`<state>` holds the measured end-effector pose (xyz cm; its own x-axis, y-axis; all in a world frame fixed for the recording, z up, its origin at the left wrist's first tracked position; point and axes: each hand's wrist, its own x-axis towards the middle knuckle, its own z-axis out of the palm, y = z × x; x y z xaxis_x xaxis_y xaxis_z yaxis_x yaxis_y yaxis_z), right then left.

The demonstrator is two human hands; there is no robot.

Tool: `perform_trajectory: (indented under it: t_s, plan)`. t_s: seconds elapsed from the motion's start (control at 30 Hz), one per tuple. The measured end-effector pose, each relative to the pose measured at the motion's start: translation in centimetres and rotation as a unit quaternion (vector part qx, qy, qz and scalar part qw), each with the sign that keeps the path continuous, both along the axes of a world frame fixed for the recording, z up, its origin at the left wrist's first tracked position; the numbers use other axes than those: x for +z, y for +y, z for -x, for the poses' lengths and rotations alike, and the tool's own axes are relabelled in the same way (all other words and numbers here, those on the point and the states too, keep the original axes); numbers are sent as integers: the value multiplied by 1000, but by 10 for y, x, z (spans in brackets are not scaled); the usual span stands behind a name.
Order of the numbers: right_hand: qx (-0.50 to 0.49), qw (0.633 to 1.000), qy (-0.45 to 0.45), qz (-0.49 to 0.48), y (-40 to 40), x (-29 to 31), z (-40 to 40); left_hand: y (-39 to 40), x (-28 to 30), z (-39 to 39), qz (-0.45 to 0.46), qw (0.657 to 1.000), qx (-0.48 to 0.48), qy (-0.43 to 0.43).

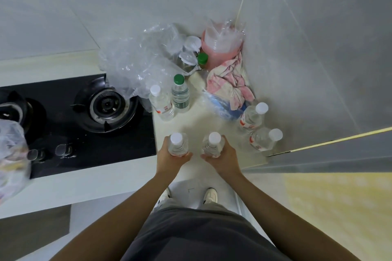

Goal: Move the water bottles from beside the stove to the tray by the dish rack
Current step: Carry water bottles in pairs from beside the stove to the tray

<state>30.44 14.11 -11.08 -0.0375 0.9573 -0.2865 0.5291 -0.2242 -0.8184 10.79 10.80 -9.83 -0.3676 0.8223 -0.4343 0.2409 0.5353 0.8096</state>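
The pale worktop (197,116) fills the corner between two grey tiled walls, and the black gas stove (80,125) is let into it on the left, so the strip to the right of the burner serves as a parking place for loose things. At the back of that strip lies a heap of crumpled clear plastic wrap (137,63), probably the torn packaging of the bottles, with a pink stack of cups in a bag (220,46) and a pink-and-white cloth (231,82) pushed into the corner out of the way.

The water bottles stand upright and apart, which leaves each one room to be gripped round its body. Two white-capped ones stand near the right wall (252,116) (265,140), another white-capped bottle (162,104) stands just beside the stove edge, and a green-capped bottle (180,95) stands touching or almost touching it.

Nearest the person, the left hand (169,157) is wrapped round one white-capped bottle (177,144) and the right hand (220,154) round a second (213,144), fingers closed on the lower body so that the caps stay up. Taking one in each hand looks like a way to halve the trips. Whether the two bottles rest on the worktop or are just clear of it cannot be told. The tray and dish rack are out of view, so most of the carrying seems yet to do.
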Motion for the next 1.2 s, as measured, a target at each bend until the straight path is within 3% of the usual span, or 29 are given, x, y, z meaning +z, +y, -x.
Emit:
perform_trajectory:
  t_s: [0.3, 0.6, 0.77, 1.0, 1.2]
  plan:
    - [102, 989, 101, 41, 22, 30, 19, -24, 45, 26, -34, 978, 146, -148]
    - [314, 927, 195, 60, -5, 111, 120, -125, 101, 75, -115, 937, 305, -128]
    - [388, 892, 223, 62, -82, 145, 199, -219, 136, 115, -184, 905, 364, -119]
    - [499, 838, 213, 64, -245, 174, 322, -400, 162, 183, -262, 836, 469, -110]
    - [575, 777, 238, 90, -418, 195, 426, -573, 176, 242, -292, 757, 581, -63]
